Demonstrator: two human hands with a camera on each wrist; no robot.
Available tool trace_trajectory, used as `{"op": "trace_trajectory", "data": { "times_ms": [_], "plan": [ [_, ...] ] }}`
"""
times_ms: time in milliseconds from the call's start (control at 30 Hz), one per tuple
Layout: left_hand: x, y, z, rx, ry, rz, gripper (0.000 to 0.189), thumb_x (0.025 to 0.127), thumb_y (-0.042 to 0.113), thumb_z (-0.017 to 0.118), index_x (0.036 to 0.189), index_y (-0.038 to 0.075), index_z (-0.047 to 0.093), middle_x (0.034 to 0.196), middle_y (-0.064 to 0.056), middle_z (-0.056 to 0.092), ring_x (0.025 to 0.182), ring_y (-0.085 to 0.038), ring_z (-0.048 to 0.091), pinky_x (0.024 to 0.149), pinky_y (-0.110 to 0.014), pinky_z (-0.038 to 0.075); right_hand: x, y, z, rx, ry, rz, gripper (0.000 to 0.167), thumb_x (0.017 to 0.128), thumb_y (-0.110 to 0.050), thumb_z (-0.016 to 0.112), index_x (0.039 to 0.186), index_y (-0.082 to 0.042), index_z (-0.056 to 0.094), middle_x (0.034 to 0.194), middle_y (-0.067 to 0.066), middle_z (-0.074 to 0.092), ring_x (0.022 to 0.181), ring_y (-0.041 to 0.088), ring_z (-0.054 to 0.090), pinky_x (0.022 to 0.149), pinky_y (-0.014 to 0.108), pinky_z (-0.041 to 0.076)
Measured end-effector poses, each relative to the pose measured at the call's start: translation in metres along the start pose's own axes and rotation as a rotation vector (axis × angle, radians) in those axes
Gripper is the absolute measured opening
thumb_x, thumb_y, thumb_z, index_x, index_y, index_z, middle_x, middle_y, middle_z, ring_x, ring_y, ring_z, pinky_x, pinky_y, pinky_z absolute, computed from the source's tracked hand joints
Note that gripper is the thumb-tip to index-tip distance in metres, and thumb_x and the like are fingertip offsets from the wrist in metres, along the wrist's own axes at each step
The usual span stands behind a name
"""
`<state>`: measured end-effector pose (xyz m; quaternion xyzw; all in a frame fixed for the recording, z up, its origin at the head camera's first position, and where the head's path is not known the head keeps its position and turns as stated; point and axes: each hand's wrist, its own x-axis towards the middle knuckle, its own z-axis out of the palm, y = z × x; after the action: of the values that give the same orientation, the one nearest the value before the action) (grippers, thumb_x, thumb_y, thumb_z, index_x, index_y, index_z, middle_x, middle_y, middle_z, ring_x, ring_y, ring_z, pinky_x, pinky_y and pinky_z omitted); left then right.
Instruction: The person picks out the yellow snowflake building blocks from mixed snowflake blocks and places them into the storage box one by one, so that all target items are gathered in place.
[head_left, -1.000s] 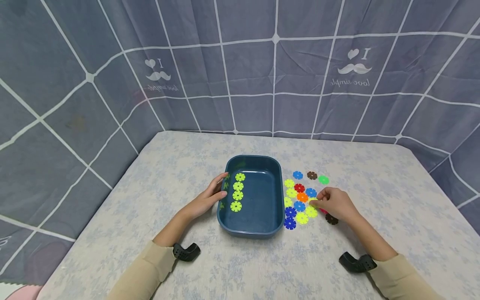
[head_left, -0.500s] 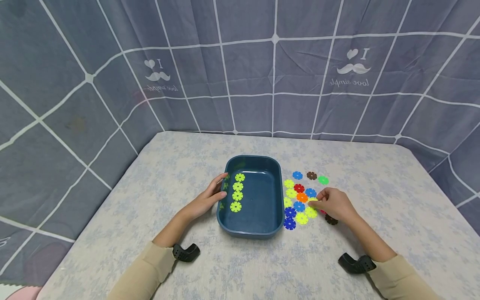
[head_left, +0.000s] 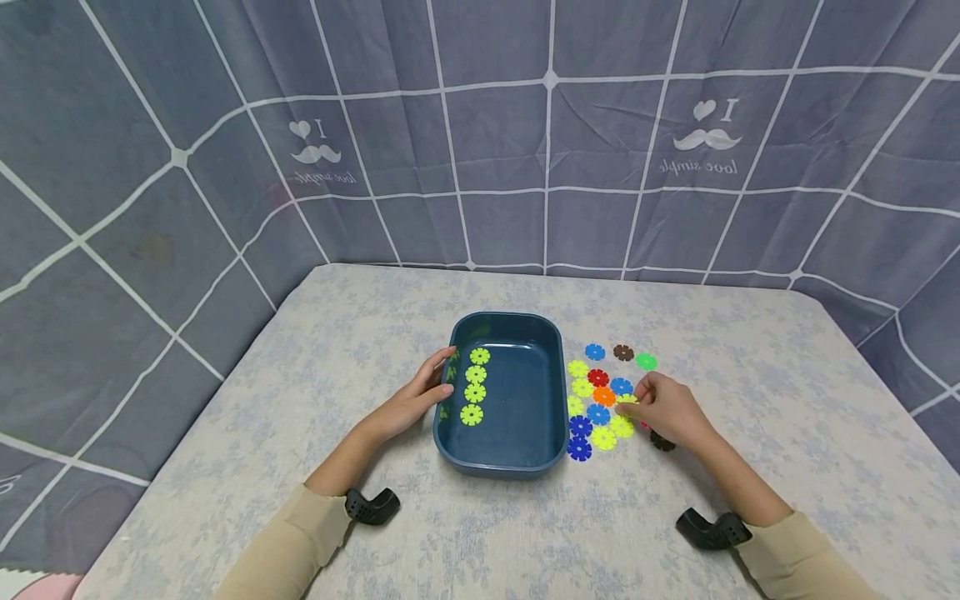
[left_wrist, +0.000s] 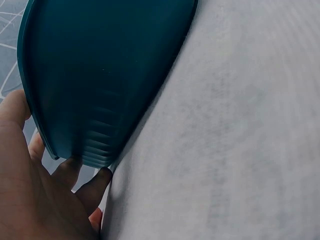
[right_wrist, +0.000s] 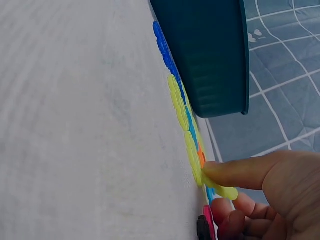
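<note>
A dark teal plastic bin stands on the table with several yellow-green snowflake discs in a column along the left of its floor. My left hand grips the bin's left wall, thumb at the rim and fingers against the outside, as the left wrist view shows. To the right of the bin, my right hand pinches a yellow snowflake disc between thumb and fingers. It is tilted just above other discs lying flat, among them a yellow one and an orange one.
Near the bin's right wall lie dark blue discs, a red disc and light blue ones. A brown disc and a green disc lie farther back. A grey checked curtain hangs behind the table.
</note>
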<state>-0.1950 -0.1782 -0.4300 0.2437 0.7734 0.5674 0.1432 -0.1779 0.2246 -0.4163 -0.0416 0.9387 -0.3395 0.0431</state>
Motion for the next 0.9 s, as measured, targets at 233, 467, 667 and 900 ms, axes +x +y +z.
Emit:
{"op": "trace_trajectory", "data": {
  "times_ms": [233,467,667,900],
  "plan": [
    [0.000,0.001,0.000,0.002,0.000,-0.002,0.062,0.106,0.024,0.042,0.158,0.019,0.008,0.163,-0.009,0.001,0.147,-0.034,0.002,0.115,-0.056,0.013,0.002,-0.001,0.001,0.032,-0.020,-0.015,0.030,0.087,-0.020,0.074,0.089,-0.002,0.050,0.064,0.003,0.050,0.054,0.017,0.048,0.049,0.029,0.037],
    [0.000,0.001,0.000,-0.008,-0.008,0.000,0.062,0.106,0.024,0.041,0.158,0.018,0.007,0.163,-0.010,0.000,0.147,-0.034,0.001,0.115,-0.056,0.012,0.000,-0.005,0.001,0.058,-0.036,-0.020,0.030,0.087,-0.018,0.075,0.086,-0.002,0.050,0.062,0.002,0.047,0.053,0.016,0.045,0.048,0.028,0.035],
    [0.000,0.000,0.000,-0.006,-0.006,-0.005,0.062,0.106,0.025,0.042,0.158,0.019,0.008,0.163,-0.010,0.001,0.147,-0.035,0.002,0.115,-0.056,0.012,-0.002,-0.009,-0.002,0.094,-0.052,-0.027,0.029,0.087,-0.018,0.074,0.087,-0.002,0.050,0.061,0.001,0.046,0.053,0.017,0.044,0.047,0.028,0.034],
    [0.000,0.000,-0.001,-0.005,-0.004,-0.009,0.062,0.106,0.025,0.042,0.158,0.020,0.008,0.163,-0.010,0.001,0.147,-0.034,0.002,0.115,-0.056,0.012,-0.003,-0.013,-0.007,0.155,-0.075,-0.045,0.027,0.089,-0.016,0.071,0.088,-0.002,0.049,0.058,0.002,0.048,0.053,0.020,0.051,0.046,0.028,0.036]
  ]
}}
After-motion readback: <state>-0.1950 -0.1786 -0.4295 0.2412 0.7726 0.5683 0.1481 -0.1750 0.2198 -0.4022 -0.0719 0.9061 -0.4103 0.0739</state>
